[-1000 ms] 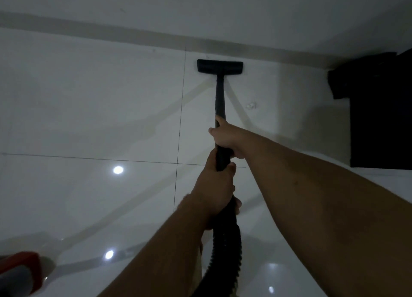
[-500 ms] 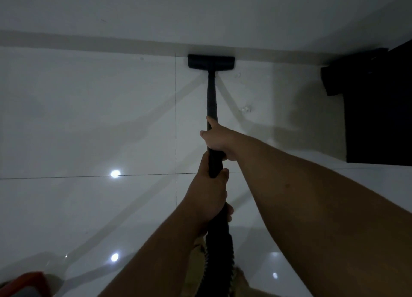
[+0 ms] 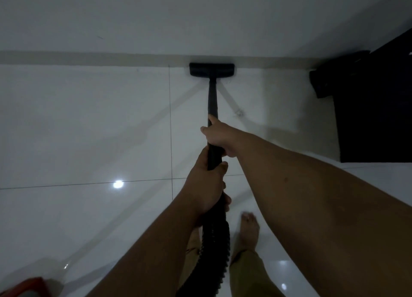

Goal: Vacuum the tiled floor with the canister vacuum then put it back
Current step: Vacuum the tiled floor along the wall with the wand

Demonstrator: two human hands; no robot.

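The black vacuum wand (image 3: 213, 100) runs away from me to its flat floor head (image 3: 211, 69), which sits against the skirting at the foot of the white wall. My right hand (image 3: 219, 136) grips the wand higher up, thumb along the tube. My left hand (image 3: 207, 189) grips it just below, where the ribbed black hose (image 3: 215, 252) begins. The hose drops out of view at the bottom edge. A red and grey corner of the canister (image 3: 26, 287) shows at the bottom left. The glossy white tiled floor (image 3: 89, 129) reflects ceiling lights.
A black cabinet (image 3: 374, 109) stands against the wall at the right. A small bit of debris (image 3: 239, 113) lies on the tile right of the wand. My bare right foot (image 3: 248, 230) stands beside the hose. Open tile spreads to the left.
The floor head has been pushed forward from mid-tile up to the skirting. Both hands kept their grip. My right foot has stepped forward into view.
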